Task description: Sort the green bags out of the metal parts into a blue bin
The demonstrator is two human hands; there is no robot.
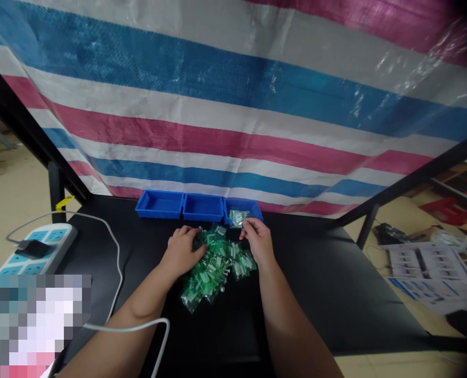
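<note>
A heap of small clear plastic bags (210, 268) with green and silvery pieces inside lies on the black table in front of me. My left hand (183, 250) rests on the heap's left side, its thumb and fingers apart. With thumb and fingertips pinched together, my right hand (258, 239) holds a small plastic bag (239, 217) at the front of the right-hand blue bin (255, 207). The contents of that bag look pale and silvery. Whether it touches the bin floor, I cannot tell.
To the left stand a middle blue bin (202, 216) and a left blue bin (158, 212). A power strip (56, 236) with a black plug sits at the table's left, and a white cable (119, 262) crosses there. A striped sheet (218, 142) rises behind the bins.
</note>
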